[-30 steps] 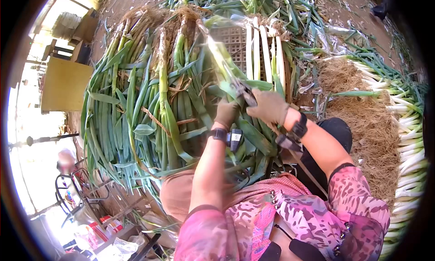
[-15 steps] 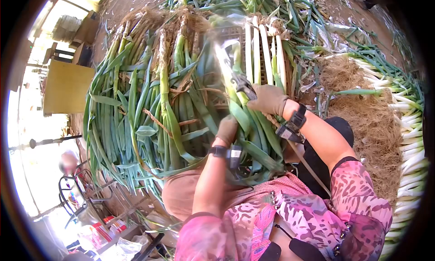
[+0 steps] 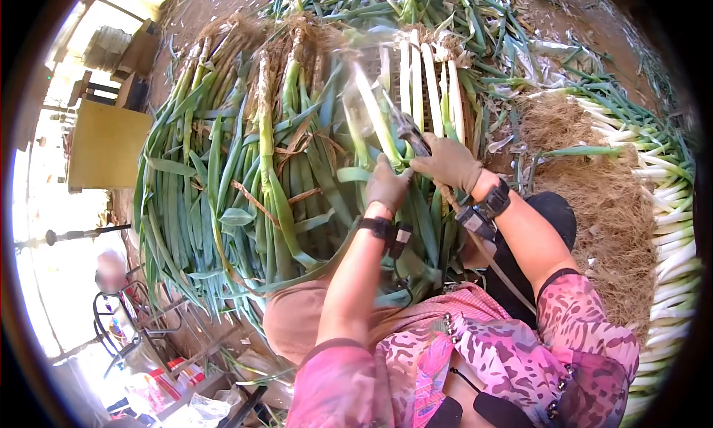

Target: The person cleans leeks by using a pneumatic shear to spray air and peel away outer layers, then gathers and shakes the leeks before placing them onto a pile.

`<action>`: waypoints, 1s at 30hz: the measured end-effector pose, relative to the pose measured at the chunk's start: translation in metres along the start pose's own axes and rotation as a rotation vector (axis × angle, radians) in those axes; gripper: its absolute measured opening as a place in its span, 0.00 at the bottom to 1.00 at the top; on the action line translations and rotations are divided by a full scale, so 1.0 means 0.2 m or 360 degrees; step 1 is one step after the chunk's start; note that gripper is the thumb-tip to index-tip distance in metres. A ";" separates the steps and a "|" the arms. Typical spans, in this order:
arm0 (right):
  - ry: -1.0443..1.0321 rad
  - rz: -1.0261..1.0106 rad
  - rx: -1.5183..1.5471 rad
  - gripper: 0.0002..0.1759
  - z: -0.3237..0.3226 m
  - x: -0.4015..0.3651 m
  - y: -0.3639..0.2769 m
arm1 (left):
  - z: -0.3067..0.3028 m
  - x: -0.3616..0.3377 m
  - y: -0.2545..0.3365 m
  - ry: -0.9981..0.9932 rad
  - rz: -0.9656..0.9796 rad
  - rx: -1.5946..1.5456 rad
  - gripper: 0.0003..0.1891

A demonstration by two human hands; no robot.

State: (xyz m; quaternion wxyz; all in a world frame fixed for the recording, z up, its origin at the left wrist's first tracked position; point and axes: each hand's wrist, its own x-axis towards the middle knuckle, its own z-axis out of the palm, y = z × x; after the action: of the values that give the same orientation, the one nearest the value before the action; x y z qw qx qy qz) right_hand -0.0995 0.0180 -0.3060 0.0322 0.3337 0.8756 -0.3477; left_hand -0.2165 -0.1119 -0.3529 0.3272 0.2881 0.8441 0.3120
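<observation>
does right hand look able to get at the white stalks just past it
Probably yes: the white stalks lie just beyond the right hand, apparently unobstructed, though the held tool may hinder grasping.

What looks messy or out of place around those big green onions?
One long green leaf lies alone across the brown roots on the right, which looks odd because the roots around it are bare. Pale leafy scraps are also strewn messily over the ground near the top right.
</observation>
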 end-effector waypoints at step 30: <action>-0.0059 0.0214 -0.0083 0.34 -0.11 0.05 -0.06 | 0.03 -0.22 0.05 -0.0086 0.0041 0.0613 0.50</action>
State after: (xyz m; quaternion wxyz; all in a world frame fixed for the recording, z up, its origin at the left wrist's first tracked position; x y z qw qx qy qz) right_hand -0.1103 0.0312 -0.2848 0.0803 0.3842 0.8593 -0.3279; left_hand -0.1821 -0.1339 -0.3339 0.2846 0.3645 0.8754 0.1410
